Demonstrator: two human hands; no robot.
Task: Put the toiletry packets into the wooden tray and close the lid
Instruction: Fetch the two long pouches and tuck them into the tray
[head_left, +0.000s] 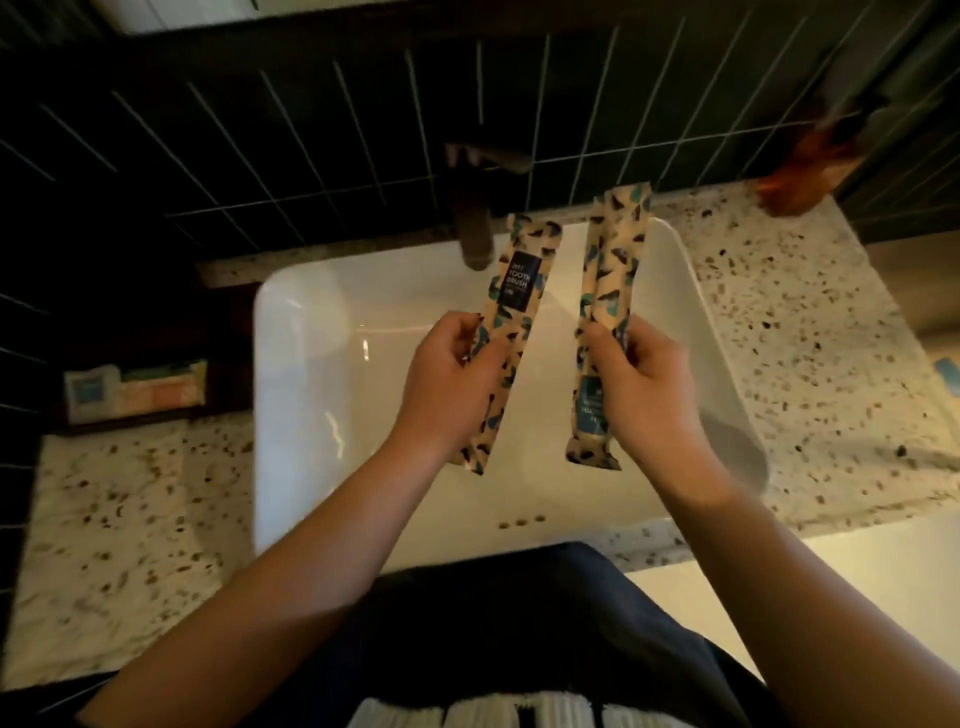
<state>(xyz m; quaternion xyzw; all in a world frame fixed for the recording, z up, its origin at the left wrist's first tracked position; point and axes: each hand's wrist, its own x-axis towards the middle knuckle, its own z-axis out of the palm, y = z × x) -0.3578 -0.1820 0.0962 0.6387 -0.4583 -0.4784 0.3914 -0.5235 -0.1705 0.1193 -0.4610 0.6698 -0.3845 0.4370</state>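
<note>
Two long beige toiletry packets with blue and black flecks are held upright over the white sink (311, 374). My left hand (449, 384) grips the toothbrush packet (511, 301), whose dark label faces me. My right hand (641, 384) grips the second packet (613, 270), with a blue label near its lower end. The dark wooden tray (130, 421) stands at the far left on the counter, open, with several flat packets (135, 389) inside. Its lid is not visible.
A dark faucet (475, 228) juts from the black tiled wall above the basin. Speckled stone counter (810, 332) lies on both sides of the sink. An orange-brown object (800, 176) sits blurred at the back right corner.
</note>
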